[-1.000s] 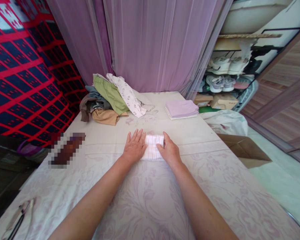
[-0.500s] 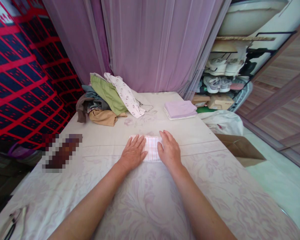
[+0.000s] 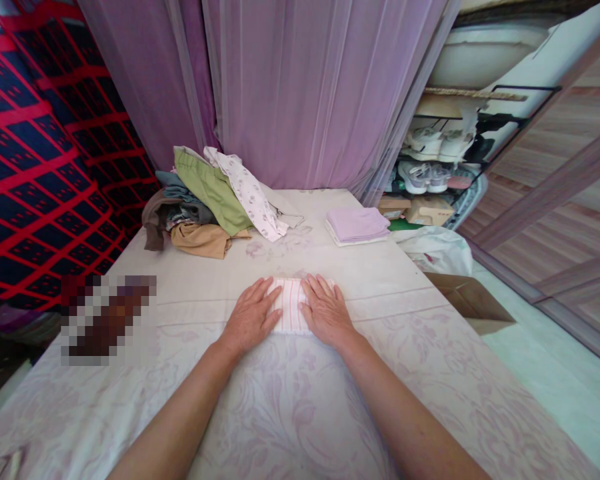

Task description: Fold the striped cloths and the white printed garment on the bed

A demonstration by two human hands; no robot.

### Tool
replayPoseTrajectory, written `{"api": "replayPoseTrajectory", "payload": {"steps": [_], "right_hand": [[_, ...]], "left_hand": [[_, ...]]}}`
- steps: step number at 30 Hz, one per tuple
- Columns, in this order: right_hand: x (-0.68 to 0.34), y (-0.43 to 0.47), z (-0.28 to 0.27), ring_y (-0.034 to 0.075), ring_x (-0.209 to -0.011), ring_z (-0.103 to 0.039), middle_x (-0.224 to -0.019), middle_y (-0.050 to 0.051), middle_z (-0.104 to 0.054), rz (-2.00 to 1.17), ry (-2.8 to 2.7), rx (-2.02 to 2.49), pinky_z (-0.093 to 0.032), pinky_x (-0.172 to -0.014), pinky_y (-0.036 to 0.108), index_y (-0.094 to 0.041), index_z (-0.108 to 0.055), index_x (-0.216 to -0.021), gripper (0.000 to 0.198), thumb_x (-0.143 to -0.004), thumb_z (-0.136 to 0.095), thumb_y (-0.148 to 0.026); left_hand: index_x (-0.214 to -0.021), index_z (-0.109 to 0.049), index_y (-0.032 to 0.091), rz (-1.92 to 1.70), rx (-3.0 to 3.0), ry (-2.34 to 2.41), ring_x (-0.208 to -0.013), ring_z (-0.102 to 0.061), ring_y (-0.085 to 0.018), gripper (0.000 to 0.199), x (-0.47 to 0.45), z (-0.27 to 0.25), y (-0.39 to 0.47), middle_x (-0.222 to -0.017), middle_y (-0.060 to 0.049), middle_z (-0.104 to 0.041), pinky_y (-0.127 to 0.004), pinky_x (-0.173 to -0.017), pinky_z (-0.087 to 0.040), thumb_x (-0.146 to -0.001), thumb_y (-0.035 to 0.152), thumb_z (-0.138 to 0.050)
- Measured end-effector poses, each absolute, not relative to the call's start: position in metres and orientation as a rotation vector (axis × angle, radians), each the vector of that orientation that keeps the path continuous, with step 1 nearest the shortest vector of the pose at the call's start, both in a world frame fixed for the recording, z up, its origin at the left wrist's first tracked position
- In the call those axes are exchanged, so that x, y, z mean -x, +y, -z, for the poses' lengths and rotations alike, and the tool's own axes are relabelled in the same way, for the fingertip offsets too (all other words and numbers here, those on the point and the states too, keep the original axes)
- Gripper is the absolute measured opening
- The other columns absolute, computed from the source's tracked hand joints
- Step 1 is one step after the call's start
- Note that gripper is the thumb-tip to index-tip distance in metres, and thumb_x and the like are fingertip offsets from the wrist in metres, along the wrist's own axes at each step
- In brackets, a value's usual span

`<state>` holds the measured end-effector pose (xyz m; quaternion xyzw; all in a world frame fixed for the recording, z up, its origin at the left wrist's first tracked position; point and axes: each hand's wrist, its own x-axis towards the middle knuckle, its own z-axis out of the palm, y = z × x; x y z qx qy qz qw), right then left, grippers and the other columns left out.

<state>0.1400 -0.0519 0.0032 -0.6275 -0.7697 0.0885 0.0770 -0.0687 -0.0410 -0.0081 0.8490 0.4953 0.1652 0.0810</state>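
Note:
A small folded cloth (image 3: 291, 305), white with pink stripes, lies flat on the patterned bedsheet (image 3: 290, 400). My left hand (image 3: 253, 315) rests flat over its left end, fingers stretched out and slightly spread. On its right end lies my right hand (image 3: 327, 309), also flat with the fingers extended. Between the two hands the striped middle of the cloth shows; both its ends are covered by my fingers.
Piled clothes (image 3: 205, 207) lie at the back left, with folded lilac cloths (image 3: 357, 225) at the back right. A blurred-out patch (image 3: 109, 320) is on the left. Purple curtains (image 3: 280, 93) hang behind. A shoe rack (image 3: 430, 143) and cardboard box (image 3: 465, 297) stand right.
My right hand has gone from a raised, sideways pose at the cloth's right edge to lying flat on it. The left hand stays flat on the cloth. The view has shifted slightly.

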Motion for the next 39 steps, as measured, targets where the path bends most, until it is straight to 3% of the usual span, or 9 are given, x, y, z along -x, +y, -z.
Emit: {"api": "replayPoseTrajectory", "payload": {"steps": [4,9,14,17,21,25,28,35,39], "right_hand": [[-0.140,-0.051,-0.003,0.026,-0.143,-0.020,-0.155,0.007,-0.028,-0.260,-2.306,1.894,-0.016,-0.113,0.055,-0.022,-0.036,-0.146,0.054,-0.094,-0.036,-0.034],[-0.145,-0.052,0.004,0.025,-0.143,-0.021,-0.154,0.009,-0.030,-0.231,-2.273,1.821,-0.018,-0.113,0.053,-0.021,-0.040,-0.143,0.052,-0.093,-0.039,-0.032],[-0.155,-0.058,0.002,0.028,-0.136,-0.035,-0.148,0.017,-0.038,-0.179,-1.930,1.985,-0.033,-0.108,0.043,-0.012,-0.041,-0.141,0.058,-0.089,-0.046,-0.035],[-0.162,-0.060,-0.010,0.030,-0.126,-0.048,-0.135,0.018,-0.052,-0.307,-1.777,2.236,-0.041,-0.100,0.041,-0.011,-0.034,-0.145,0.071,-0.085,-0.052,-0.046],[-0.173,-0.053,-0.025,0.030,-0.112,-0.058,-0.122,0.016,-0.062,-0.543,-1.723,2.419,-0.045,-0.090,0.039,-0.013,-0.036,-0.143,0.081,-0.079,-0.056,-0.058],[-0.182,-0.045,-0.026,0.025,-0.102,-0.064,-0.112,0.011,-0.068,-0.683,-1.756,2.410,-0.046,-0.081,0.032,-0.017,-0.056,-0.126,0.065,-0.077,-0.057,-0.061],[-0.182,-0.044,-0.025,0.023,-0.096,-0.066,-0.107,0.009,-0.070,-0.671,-1.784,2.370,-0.045,-0.075,0.029,-0.020,-0.063,-0.114,0.054,-0.077,-0.058,-0.059],[-0.175,-0.046,-0.033,0.022,-0.083,-0.067,-0.089,0.007,-0.072,-0.705,-1.784,2.364,-0.039,-0.061,0.026,-0.021,-0.067,-0.085,0.030,-0.076,-0.061,-0.049],[-0.172,-0.049,-0.029,0.022,-0.085,-0.066,-0.091,0.007,-0.072,-0.629,-1.652,2.287,-0.040,-0.063,0.027,-0.019,-0.063,-0.092,0.028,-0.075,-0.061,-0.041]], "left_hand": [[-0.129,-0.057,0.018,-0.662,-2.276,1.736,-0.132,-0.043,-0.026,0.048,0.088,0.014,-0.035,-0.141,-0.011,-0.051,-0.042,-0.112,-0.032,-0.094,0.044,-0.038],[-0.114,-0.066,0.019,-0.556,-2.126,1.861,-0.134,-0.040,-0.031,0.044,0.085,0.007,-0.035,-0.138,-0.010,-0.054,-0.052,-0.113,-0.023,-0.090,0.050,-0.045],[-0.105,-0.067,0.019,-0.574,-2.018,1.859,-0.134,-0.040,-0.030,0.034,0.077,-0.002,-0.036,-0.136,-0.009,-0.056,-0.051,-0.113,-0.021,-0.086,0.044,-0.055],[-0.104,-0.065,0.019,-0.637,-1.939,1.821,-0.118,-0.055,-0.027,0.031,0.075,-0.007,-0.036,-0.120,-0.009,-0.066,-0.044,-0.105,-0.035,-0.083,0.041,-0.059],[-0.108,-0.060,0.019,-0.655,-1.731,1.727,-0.090,-0.067,-0.022,0.034,0.072,-0.013,-0.036,-0.100,-0.007,-0.072,-0.033,-0.080,-0.048,-0.083,0.043,-0.058],[-0.121,-0.054,0.017,-0.722,-1.464,1.548,-0.094,-0.068,-0.024,0.052,0.071,-0.010,-0.037,-0.107,-0.010,-0.072,-0.031,-0.075,-0.050,-0.076,0.040,-0.067],[-0.116,-0.058,0.015,-0.827,-1.224,1.372,-0.098,-0.067,-0.025,0.053,0.068,-0.007,-0.037,-0.108,-0.011,-0.071,-0.031,-0.077,-0.052,-0.071,0.036,-0.072],[-0.106,-0.062,0.015,-0.894,-0.953,1.202,-0.096,-0.067,-0.025,0.041,0.059,-0.010,-0.047,-0.106,-0.009,-0.072,-0.034,-0.081,-0.053,-0.072,0.035,-0.072],[-0.115,-0.058,0.017,-0.935,-0.924,1.158,-0.102,-0.066,-0.027,0.047,0.055,-0.010,-0.047,-0.111,-0.009,-0.070,-0.037,-0.088,-0.052,-0.075,0.038,-0.069]]}}
